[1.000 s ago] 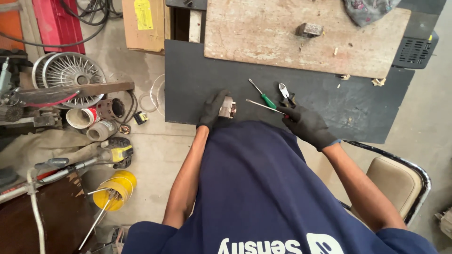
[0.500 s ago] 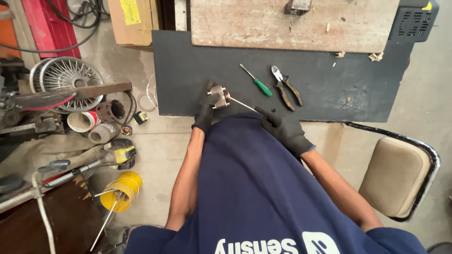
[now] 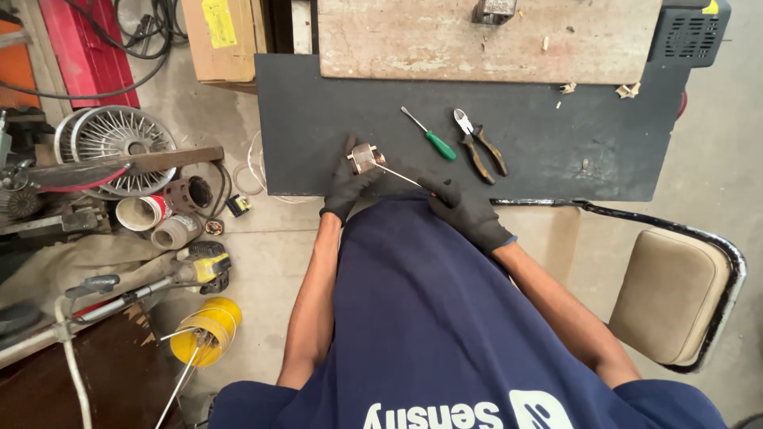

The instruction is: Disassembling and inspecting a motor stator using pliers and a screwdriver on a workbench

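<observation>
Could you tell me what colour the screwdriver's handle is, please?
Green; the screwdriver shows in the head view.

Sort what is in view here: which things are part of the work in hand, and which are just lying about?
In hand:
- left hand, gloved, holding a small metal block
- right hand, gloved, holding a thin rod against the block
- dark mat beneath them

Lying about:
- green-handled screwdriver and pliers on the mat, untouched
- wooden board
- chair
- yellow wire spool
- fan guard
</observation>
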